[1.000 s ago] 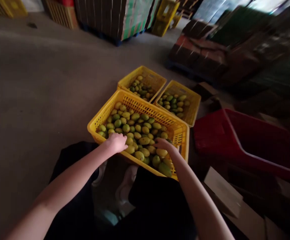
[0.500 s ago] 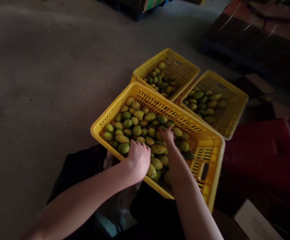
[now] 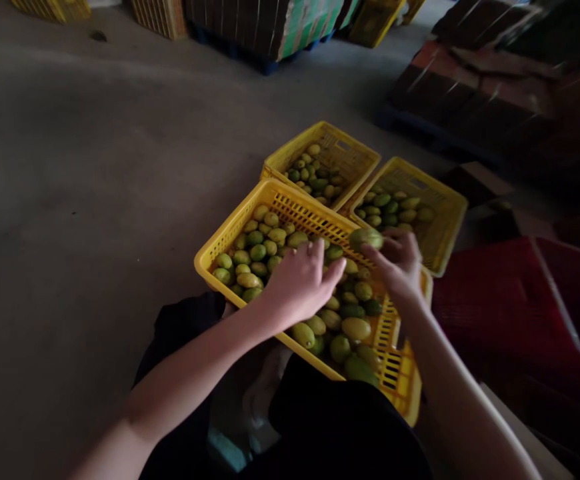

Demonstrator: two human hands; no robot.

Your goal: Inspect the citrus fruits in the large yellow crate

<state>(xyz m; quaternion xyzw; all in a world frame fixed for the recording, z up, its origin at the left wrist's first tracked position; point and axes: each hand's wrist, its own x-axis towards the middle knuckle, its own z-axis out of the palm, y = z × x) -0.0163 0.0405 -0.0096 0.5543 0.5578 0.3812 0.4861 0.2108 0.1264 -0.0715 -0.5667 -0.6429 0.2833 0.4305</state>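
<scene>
A yellow plastic crate [image 3: 209, 249] in front of me holds many green and yellow lemons [image 3: 356, 329]. My right hand [image 3: 401, 265] is raised over the crate's right part, its thumb and fingers closed on a greenish lemon [image 3: 365, 239]. Above the middle of the fruit, my left hand [image 3: 304, 280] has its thumb spread from the fingers and shows nothing in its grasp. Some lemons are hidden beneath that hand.
Two more yellow crates, a far one [image 3: 353, 145] and a right one [image 3: 433, 233], hold lemons behind mine. A red bin [image 3: 490, 293] stands at the right. Strapped stacks [image 3: 240, 27] sit on pallets farther off. Concrete floor [image 3: 95, 167] stretches leftward.
My right hand has risen from among the fruit, now holding a lemon, and moved right. My left hand has moved from the crate's near edge to over its middle and spread out. The view has tilted up.
</scene>
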